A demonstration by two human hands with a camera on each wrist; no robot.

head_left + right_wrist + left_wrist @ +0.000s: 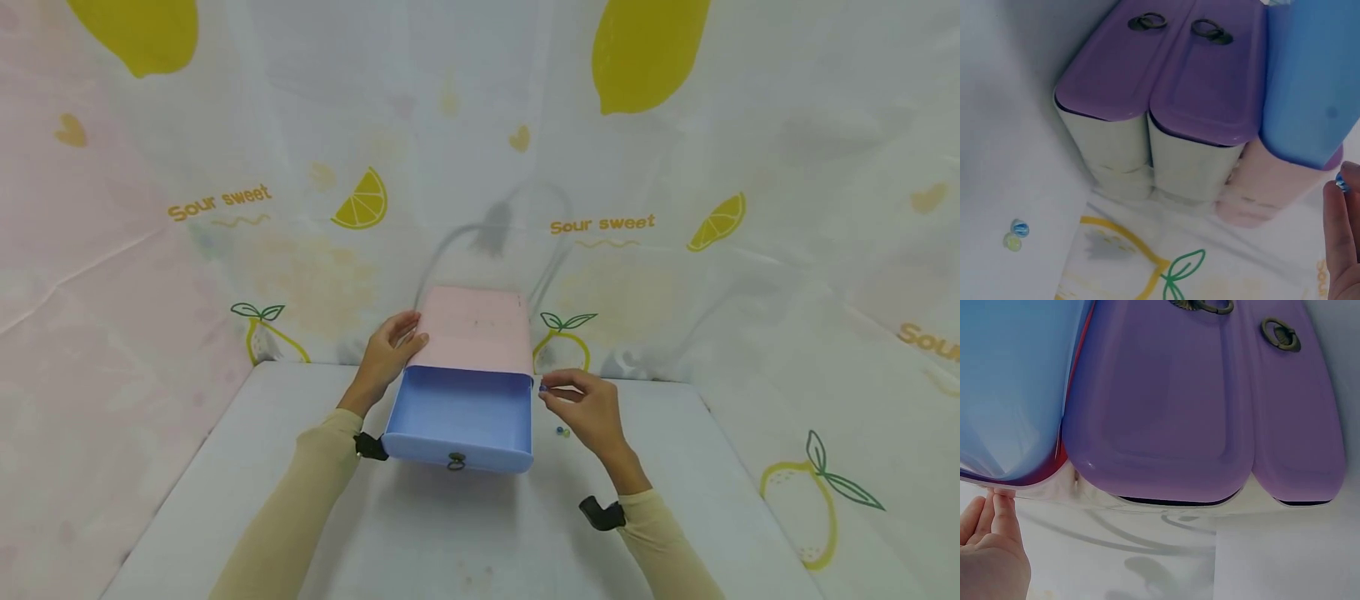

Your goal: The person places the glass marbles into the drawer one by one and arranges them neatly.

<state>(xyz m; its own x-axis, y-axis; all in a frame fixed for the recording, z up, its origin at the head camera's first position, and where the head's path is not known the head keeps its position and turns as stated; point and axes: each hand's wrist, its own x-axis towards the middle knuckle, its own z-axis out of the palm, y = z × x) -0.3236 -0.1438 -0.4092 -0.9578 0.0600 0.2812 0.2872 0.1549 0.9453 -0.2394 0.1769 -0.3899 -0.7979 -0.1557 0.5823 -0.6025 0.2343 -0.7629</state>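
Observation:
A small chest of drawers [474, 329] with a pink top stands against the back wall. Its top blue drawer [459, 408] is pulled out, and the inside looks bare. My left hand [385, 358] rests on the chest's left side, straight fingers touching near the top, as the left wrist view also shows. Just right of the open drawer, my right hand [588, 408] pinches a small blue marble [1342, 182] between thumb and fingertips. On the table below lie a blue marble [1020, 228] and a yellow-green marble [1012, 242], side by side.
Two purple drawers [1166, 394] with ring pulls sit closed under the blue one. The white table [300, 408] meets a lemon-printed cloth [465, 150] at the back and sides. A brass ring pull [456, 461] hangs on the blue drawer's front.

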